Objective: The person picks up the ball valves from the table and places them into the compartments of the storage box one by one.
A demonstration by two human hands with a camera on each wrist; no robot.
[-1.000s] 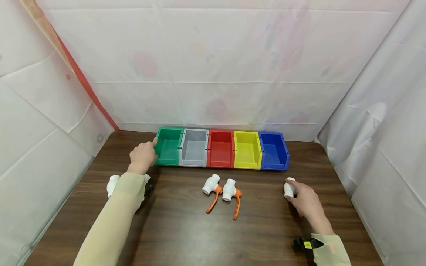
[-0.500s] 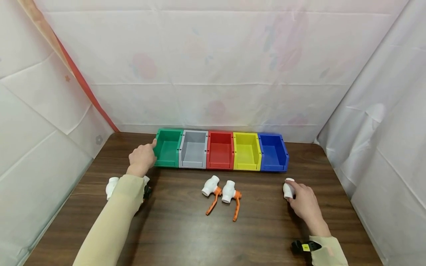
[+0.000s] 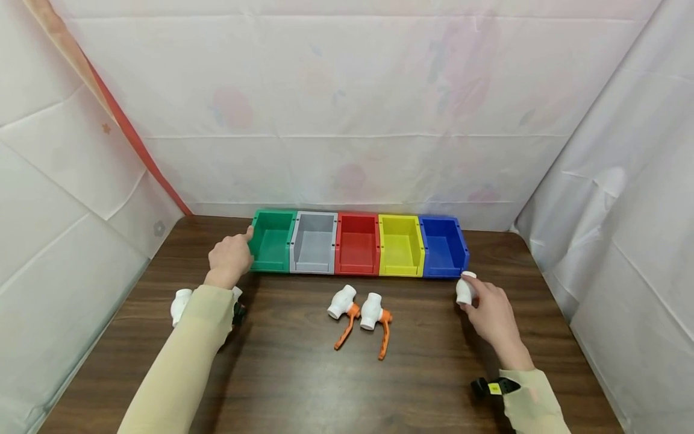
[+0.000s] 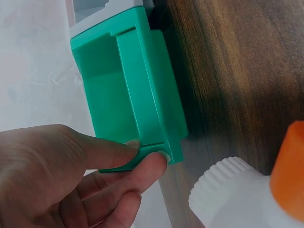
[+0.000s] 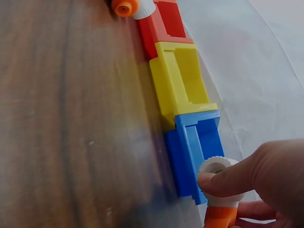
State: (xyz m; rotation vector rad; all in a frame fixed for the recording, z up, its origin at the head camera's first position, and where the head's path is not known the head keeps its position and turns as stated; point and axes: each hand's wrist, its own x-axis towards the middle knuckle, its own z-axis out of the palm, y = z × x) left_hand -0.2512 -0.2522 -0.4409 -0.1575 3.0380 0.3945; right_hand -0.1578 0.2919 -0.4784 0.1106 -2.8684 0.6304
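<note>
In the head view my left hand (image 3: 230,256) is at the left side of the green bin (image 3: 273,241). The left wrist view shows its thumb and index finger pinching that bin's wall at the front corner. My right hand (image 3: 494,316) grips a white ball valve (image 3: 465,289) in front of the blue bin (image 3: 444,248). From the right wrist, the thumb lies over the white body, and the valve's orange part (image 5: 221,216) points down beside the fingers. Two more ball valves, a left one (image 3: 343,301) and a right one (image 3: 372,311), lie mid-table with orange handles toward me.
Between green and blue stand a grey bin (image 3: 314,242), a red bin (image 3: 358,244) and a yellow bin (image 3: 402,245), all joined in one row. White valve parts (image 3: 181,306) show beside my left sleeve, partly hidden by it. A pale curtain hangs behind the wooden table (image 3: 303,386).
My right hand has raised its ball valve from the table and carried it slightly forward and left, toward the blue bin. The left hand stays at the green bin.
</note>
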